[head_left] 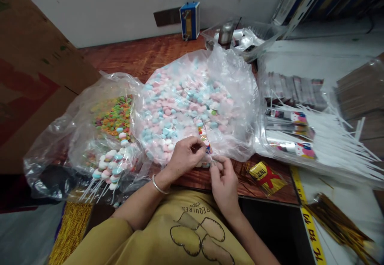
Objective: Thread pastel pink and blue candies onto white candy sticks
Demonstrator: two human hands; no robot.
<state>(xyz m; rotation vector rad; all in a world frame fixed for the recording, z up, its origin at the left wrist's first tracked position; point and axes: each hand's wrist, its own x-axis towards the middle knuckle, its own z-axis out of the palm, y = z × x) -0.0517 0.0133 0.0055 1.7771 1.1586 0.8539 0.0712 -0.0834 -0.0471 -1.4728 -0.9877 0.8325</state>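
A marshmallow skewer in a small printed clear wrapper (204,138) points away from me, over the big bag's near edge. My left hand (187,157) pinches the lower end of this wrapper. Close beside it, the fingers of my right hand (223,177) are pressed together around the white stick end; whether a tie is between them is too small to make out. Pink, blue and white marshmallows (186,93) fill the large clear plastic bag (240,81) just beyond my hands. A yellow-and-red twist tie packet (267,178) lies right of my right hand.
Marshmallow skewers (111,165) lie at left on a bag of colourful ring-shaped sweets (115,115). At right, a clear tray (261,137) holds white sticks (336,141) and printed wrappers (291,149). Gold twist ties (342,221) lie lower right. A cardboard box (33,81) stands left.
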